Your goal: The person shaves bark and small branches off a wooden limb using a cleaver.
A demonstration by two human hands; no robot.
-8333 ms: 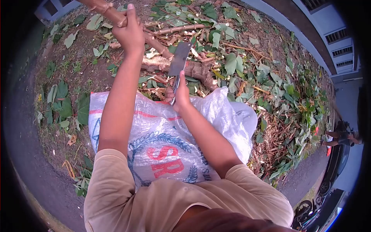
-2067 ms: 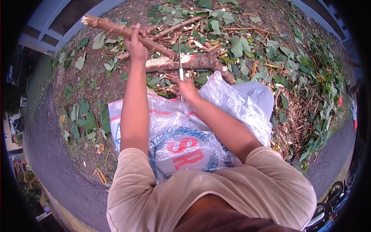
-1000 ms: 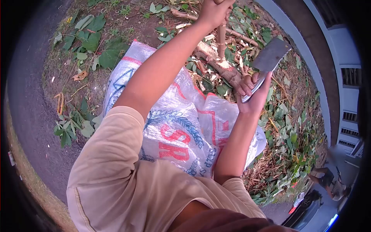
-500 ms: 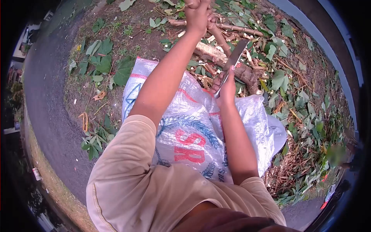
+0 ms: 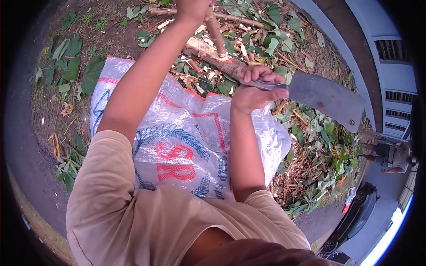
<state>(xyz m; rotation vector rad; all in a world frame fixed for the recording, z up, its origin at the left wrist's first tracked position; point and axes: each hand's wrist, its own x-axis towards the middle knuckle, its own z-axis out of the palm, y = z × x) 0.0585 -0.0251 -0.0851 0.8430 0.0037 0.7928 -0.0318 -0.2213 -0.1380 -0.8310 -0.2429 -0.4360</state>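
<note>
In my right hand (image 5: 262, 88) is a broad cleaver (image 5: 324, 97), its blade pointing right with the flat side showing. My left hand (image 5: 193, 9), at the top edge, is wrapped round the upper end of a peeled-looking stick (image 5: 214, 33). The stick's lower end meets a thick log (image 5: 206, 52) whose upper side is chipped pale. My right hand is just in front of the log's right end. A white woven sack (image 5: 177, 128) with red and blue print lies across my lap, under both forearms.
Green leaves (image 5: 91, 73) and wood chips cover the ground around the log. A long thin branch (image 5: 239, 20) lies behind it. At the right are another person (image 5: 397, 157), a dark car (image 5: 350, 219) and a building wall (image 5: 379, 44).
The view has swung rightward. The cleaver has turned from pointing up and away to pointing right, with its flat side now visible. My left hand stays on the stick.
</note>
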